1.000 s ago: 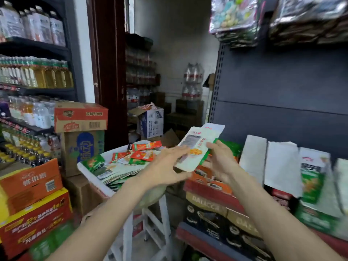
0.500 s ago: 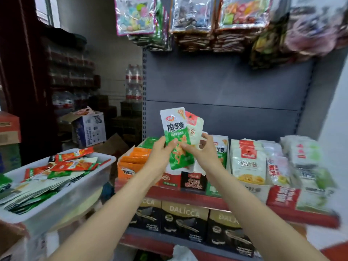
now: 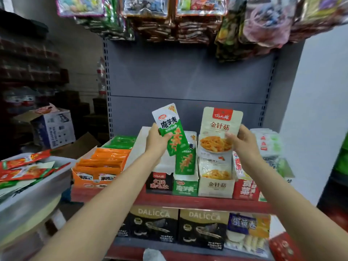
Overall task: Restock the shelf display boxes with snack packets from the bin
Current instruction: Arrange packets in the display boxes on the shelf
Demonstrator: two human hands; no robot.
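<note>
A green and white packet (image 3: 170,129) is gripped by the left hand (image 3: 157,141), the thumb pressed across its front and the fingers curled behind it. It is held tilted, its top leaning left, above a green display box (image 3: 185,187) on the red shelf (image 3: 188,202); more green packets (image 3: 185,159) are seen standing upright in that box. A beige packet (image 3: 219,129) with a red label is gripped by the right hand (image 3: 244,142), the thumb laid on its front near the right edge and the fingers curled behind. It is held upright just above a beige display box (image 3: 216,187), in which like packets (image 3: 216,168) are stacked.

To the left of the green box a black display box (image 3: 159,182) is placed, and further left an orange box (image 3: 98,170) filled with orange packets. A red box (image 3: 245,187) is set to the right of the beige one.

At the near left, a white bin (image 3: 37,187) is seen, with red and green snack packets (image 3: 22,166) piled in it. On the lower shelf two dark boxes marked DALICCA (image 3: 154,225) are lined up. Bagged sweets (image 3: 150,16) are hung above, against the grey back panel (image 3: 188,76).
</note>
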